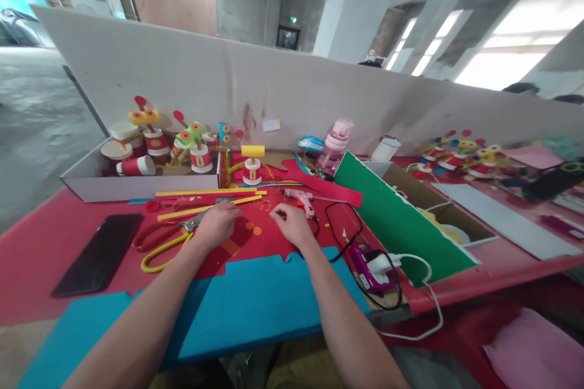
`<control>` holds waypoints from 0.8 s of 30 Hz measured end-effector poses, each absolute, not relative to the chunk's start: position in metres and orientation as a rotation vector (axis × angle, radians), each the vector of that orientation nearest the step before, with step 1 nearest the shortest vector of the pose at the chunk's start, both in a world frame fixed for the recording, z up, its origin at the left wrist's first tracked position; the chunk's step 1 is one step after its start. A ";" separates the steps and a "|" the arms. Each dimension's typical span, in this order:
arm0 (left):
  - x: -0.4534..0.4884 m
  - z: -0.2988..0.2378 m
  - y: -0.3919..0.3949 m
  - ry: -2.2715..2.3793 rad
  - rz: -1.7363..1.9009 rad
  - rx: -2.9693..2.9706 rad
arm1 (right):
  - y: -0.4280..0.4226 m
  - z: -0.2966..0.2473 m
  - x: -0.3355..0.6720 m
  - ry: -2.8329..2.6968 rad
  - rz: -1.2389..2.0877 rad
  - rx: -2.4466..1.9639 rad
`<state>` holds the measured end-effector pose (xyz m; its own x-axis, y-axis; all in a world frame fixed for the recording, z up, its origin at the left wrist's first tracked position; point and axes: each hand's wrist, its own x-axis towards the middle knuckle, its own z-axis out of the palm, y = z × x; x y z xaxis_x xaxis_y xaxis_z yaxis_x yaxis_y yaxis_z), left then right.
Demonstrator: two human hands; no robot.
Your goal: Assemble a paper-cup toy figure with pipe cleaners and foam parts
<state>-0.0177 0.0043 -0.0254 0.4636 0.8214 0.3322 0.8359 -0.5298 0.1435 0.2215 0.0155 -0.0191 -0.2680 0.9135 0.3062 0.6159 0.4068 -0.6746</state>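
Note:
My left hand (219, 223) is just right of the scissors (185, 228), which have one red and one yellow handle. Its fingers are bent together; whether anything small is between them is hidden. Yellow paper strips (205, 193) lie just beyond it. My right hand (292, 223) is apart from the left, thumb and fingers curled in a pinch, its contents too small to make out. Close behind it lies a pink glue gun (302, 199). Small orange paper discs (257, 231) rest between the hands. Further back stands a paper cup figure (252, 171) with a yellow tube head.
A white box (146, 188) at left holds several cup figures. A black phone (98, 255) lies in front of it. Blue sheets (269, 298) cover the near edge. At right are a purple power strip (371, 270) with cables and a green-sided box (396, 225).

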 end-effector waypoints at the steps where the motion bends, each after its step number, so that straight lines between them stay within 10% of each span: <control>1: -0.018 -0.026 0.004 -1.510 -0.563 -2.652 | 0.012 -0.021 0.214 -2.104 0.541 -1.246; 12: -0.014 -0.028 0.005 -1.471 -0.569 -2.692 | -0.015 -0.026 0.198 -2.535 0.124 -1.293; 24: -0.022 -0.028 0.008 -1.481 -0.698 -2.611 | 0.047 -0.013 0.283 -1.517 0.215 -1.630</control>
<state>-0.0225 0.0080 -0.0277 0.4361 0.7999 0.4123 0.8271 -0.5368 0.1665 0.2830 0.0473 -0.0129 0.2407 0.8751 0.4199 0.7238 0.1264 -0.6783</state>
